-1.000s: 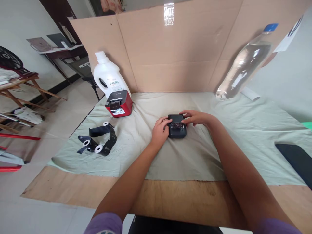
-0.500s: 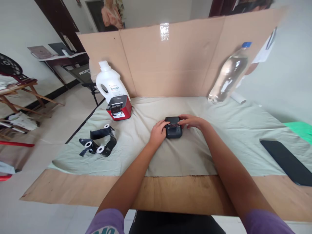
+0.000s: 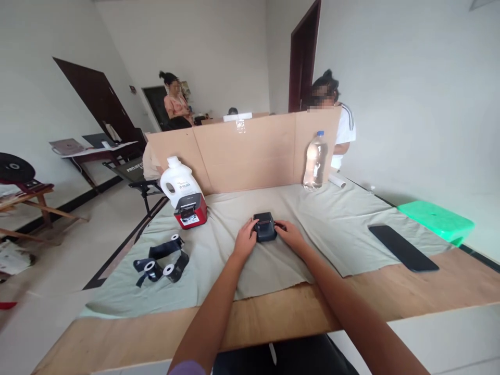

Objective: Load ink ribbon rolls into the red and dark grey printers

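Observation:
A small black portable label printer (image 3: 266, 233) lies on the cloth in front of me, a dark slot running across its upper face. Its left side is gripped by my left hand (image 3: 246, 239), with the fingers curled against the edge. My right hand (image 3: 288, 234) closes on the opposite side, fingertips at the edge near the slot. Small details between the fingers are too fine to make out.
Left on the cloth (image 3: 219, 250) are a red-and-black printer (image 3: 194, 212), a white jug (image 3: 182, 179) and unrolled black rolls (image 3: 170, 271). A water bottle (image 3: 315, 161) stands by the cardboard screen (image 3: 250, 156); a black phone-like slab (image 3: 402, 247) lies right. People are beyond.
My view has tilted up, showing more of the room and the people. My right hand has drawn back from the printer's top to its right side.

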Tool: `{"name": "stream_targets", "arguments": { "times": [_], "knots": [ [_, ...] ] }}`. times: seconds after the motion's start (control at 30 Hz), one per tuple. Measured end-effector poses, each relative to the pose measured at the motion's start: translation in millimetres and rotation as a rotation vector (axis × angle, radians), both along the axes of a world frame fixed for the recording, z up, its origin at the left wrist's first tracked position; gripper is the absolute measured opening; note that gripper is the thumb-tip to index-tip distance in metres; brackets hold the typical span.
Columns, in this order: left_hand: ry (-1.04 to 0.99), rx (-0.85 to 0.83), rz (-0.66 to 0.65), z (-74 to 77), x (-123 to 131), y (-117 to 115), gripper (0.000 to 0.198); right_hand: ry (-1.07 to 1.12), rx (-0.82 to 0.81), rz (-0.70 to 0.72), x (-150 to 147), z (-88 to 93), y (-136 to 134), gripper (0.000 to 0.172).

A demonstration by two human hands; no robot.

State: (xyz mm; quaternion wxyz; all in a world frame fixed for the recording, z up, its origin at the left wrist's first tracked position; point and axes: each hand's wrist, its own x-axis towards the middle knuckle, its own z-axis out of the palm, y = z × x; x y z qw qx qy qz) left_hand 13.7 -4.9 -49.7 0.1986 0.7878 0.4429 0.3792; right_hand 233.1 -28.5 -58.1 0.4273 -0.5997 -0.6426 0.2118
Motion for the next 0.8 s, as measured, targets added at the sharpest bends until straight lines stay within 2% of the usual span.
{"name": "stream_targets", "arguments": {
  "times": [0.13,0.33,0.43,0.53,0.6,0.7,0.8],
  "knots": [
    [0.093,-0.12,0.079,2.2,0.0,0.1,0.064,-0.013,0.023,0.009,0.2,0.4,-0.6,0.042],
    [0.154,-0.118,0.091,2.7,1.0,1.4,0.059,-0.179,0.086,0.03,-5.7,3.9,-8.2,0.056],
    [0.146,-0.115,0.088,-0.4,0.2,4.5,0.058,-0.306,0.044,-0.049,-20.2,8.9,-14.9,0.067],
    [0.133,-0.101,0.058,-3.9,-0.8,8.0,0.058,-0.42,-0.01,-0.196,-44.7,13.6,-22.4,0.088],
    [0.126,-0.085,0.039,-5.5,-1.0,9.4,0.057,-0.455,-0.02,-0.292,-59.6,15.6,-25.7,0.096],
    [0.127,-0.068,0.034,-5.5,-0.2,8.4,0.055,-0.448,0.005,-0.363,-68.9,16.9,-26.6,0.097],
    [0.163,-0.068,0.043,-2.6,1.5,4.4,0.051,-0.398,0.009,-0.36,-63.4,17.6,-23.9,0.097]
  ]
}}
